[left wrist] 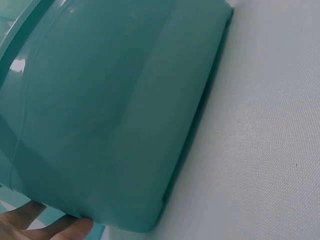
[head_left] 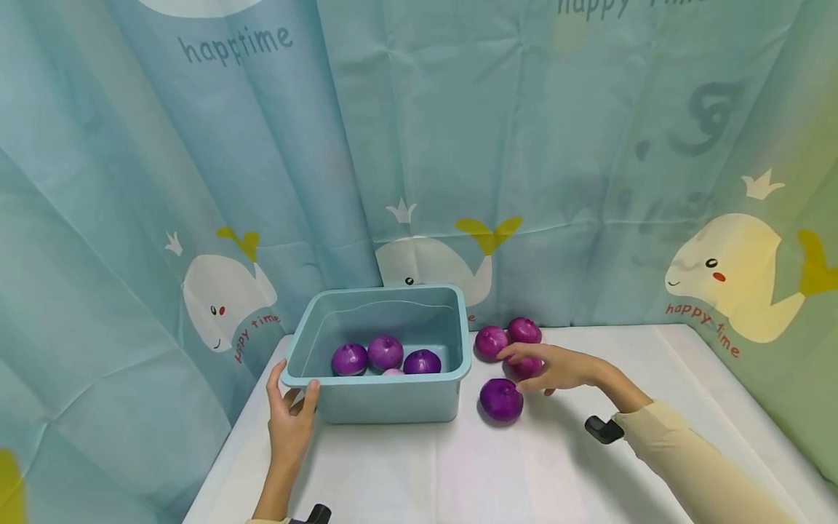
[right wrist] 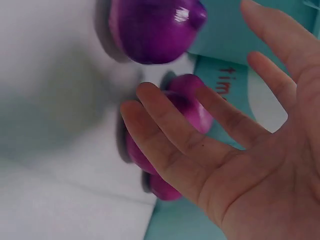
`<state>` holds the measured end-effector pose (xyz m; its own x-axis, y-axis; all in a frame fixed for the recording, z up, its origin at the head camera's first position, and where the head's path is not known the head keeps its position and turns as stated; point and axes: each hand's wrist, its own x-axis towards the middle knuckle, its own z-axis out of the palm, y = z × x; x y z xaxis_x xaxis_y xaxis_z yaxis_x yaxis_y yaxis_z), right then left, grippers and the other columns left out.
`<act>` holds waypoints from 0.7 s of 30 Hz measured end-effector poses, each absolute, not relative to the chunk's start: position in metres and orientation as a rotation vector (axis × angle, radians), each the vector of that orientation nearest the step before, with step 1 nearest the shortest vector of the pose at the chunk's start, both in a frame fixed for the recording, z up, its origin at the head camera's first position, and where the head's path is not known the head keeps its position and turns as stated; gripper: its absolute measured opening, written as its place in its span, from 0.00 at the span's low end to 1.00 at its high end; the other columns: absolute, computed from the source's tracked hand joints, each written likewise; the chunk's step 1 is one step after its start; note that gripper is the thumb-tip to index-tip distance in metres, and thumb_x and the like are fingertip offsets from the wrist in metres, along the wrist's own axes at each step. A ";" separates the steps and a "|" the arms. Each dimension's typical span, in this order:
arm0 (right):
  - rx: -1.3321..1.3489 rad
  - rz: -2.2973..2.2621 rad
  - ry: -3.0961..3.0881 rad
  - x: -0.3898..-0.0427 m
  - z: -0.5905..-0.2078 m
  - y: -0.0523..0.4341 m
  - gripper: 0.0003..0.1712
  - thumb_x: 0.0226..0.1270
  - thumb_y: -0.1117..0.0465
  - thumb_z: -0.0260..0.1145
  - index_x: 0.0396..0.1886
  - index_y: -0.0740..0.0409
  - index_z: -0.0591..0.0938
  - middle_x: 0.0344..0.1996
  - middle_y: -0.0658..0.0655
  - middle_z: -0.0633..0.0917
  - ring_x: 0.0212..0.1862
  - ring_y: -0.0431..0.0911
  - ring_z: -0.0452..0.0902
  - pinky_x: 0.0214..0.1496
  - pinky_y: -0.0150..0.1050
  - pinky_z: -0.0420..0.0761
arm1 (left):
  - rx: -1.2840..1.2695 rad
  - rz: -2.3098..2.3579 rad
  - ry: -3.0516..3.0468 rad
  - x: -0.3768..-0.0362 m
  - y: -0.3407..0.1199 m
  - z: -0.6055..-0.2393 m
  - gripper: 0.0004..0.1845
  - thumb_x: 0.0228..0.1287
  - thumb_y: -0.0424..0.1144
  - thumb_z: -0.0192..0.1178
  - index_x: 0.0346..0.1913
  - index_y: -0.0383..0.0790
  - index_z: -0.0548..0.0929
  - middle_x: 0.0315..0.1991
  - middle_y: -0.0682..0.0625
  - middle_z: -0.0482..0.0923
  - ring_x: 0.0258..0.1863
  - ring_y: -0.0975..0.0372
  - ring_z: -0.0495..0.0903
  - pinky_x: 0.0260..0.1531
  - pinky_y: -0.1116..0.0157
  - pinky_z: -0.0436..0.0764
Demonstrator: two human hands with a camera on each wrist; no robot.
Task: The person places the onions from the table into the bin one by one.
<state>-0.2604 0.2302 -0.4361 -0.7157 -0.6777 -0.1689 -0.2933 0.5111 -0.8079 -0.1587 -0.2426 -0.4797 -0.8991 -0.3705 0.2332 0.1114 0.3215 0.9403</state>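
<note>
A light blue plastic bin [head_left: 393, 402] stands at the left of the table with several purple onions in it, one of them [head_left: 385, 353] near the middle. My left hand [head_left: 291, 429] grips the bin's front left corner, thumb on the front and fingers [left wrist: 75, 230] along the side. To the right of the bin, my right hand [head_left: 559, 367] hovers over loose onions, fingers spread and palm empty. The closest loose onion [head_left: 501, 400] is dark purple and lies just left of its thumb. Three more, including a rear onion [head_left: 524, 330], cluster behind; the hand partly covers one [head_left: 522, 368].
A white cloth covers the table [head_left: 511, 477]. Behind it and along both sides hangs a blue-green curtain [head_left: 556, 182] printed with whales. The bin's back wall stands close to the curtain. Black straps [head_left: 604, 430] are at the wrists.
</note>
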 end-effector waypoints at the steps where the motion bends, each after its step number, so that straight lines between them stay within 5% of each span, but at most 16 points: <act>1: -0.795 -1.085 2.280 -0.260 -0.439 0.228 0.33 0.69 0.56 0.72 0.72 0.48 0.72 0.69 0.70 0.71 0.48 0.58 0.81 0.38 0.56 0.84 | 0.236 -1.599 -2.190 -0.159 -0.243 -0.480 0.41 0.76 0.47 0.60 0.82 0.61 0.48 0.78 0.35 0.56 0.69 0.38 0.69 0.54 0.65 0.78; 5: -0.806 -1.065 2.252 -0.259 -0.449 0.221 0.31 0.68 0.58 0.72 0.69 0.50 0.73 0.65 0.66 0.73 0.41 0.55 0.80 0.35 0.54 0.84 | 0.259 -1.604 -2.205 -0.158 -0.243 -0.482 0.42 0.76 0.48 0.60 0.82 0.61 0.46 0.79 0.35 0.54 0.69 0.36 0.68 0.60 0.46 0.75; 13: -0.805 -1.078 2.207 -0.258 -0.461 0.212 0.25 0.67 0.64 0.72 0.61 0.48 0.77 0.53 0.62 0.76 0.35 0.52 0.80 0.32 0.52 0.84 | 0.261 -1.617 -2.196 -0.158 -0.242 -0.483 0.42 0.76 0.48 0.60 0.82 0.61 0.47 0.78 0.35 0.55 0.70 0.37 0.68 0.45 0.78 0.74; 21: -0.840 -1.070 2.201 -0.261 -0.468 0.210 0.25 0.68 0.63 0.73 0.62 0.47 0.78 0.53 0.59 0.77 0.38 0.49 0.79 0.32 0.47 0.83 | 0.265 -1.580 -2.215 -0.158 -0.242 -0.479 0.41 0.76 0.49 0.60 0.82 0.63 0.47 0.79 0.36 0.55 0.70 0.39 0.68 0.50 0.71 0.76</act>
